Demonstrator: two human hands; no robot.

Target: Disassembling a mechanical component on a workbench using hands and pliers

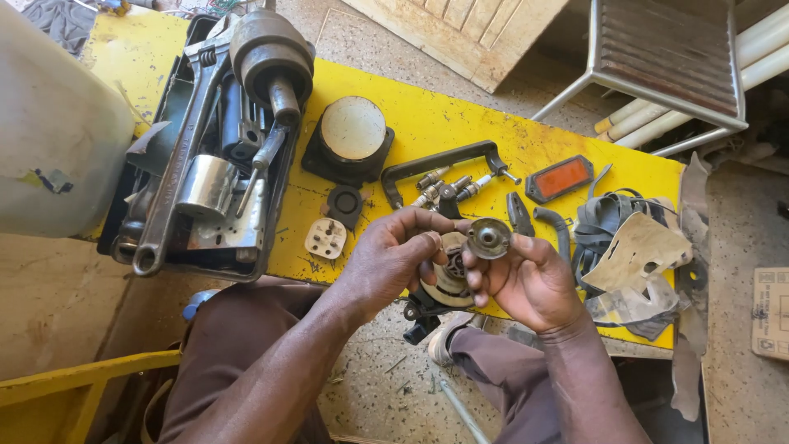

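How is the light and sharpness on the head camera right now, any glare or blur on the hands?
Head view: bright daylight, sharp throughout; the round metal disc in the right hand is crisp, the left hand too; mild glare on the shiny cylinder in the tool tray; slight wide-angle bending at the edges.

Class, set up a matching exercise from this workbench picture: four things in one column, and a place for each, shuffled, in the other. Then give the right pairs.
Things:
1. round metal disc
2. orange reflector
3. large wrench
4. white plug top

Places:
A. in the black tool tray
B. on the yellow bench, near the left hand
C. held in the right hand
D. on the bench, towards its right end

Pairs: 1-C, 2-D, 3-A, 4-B
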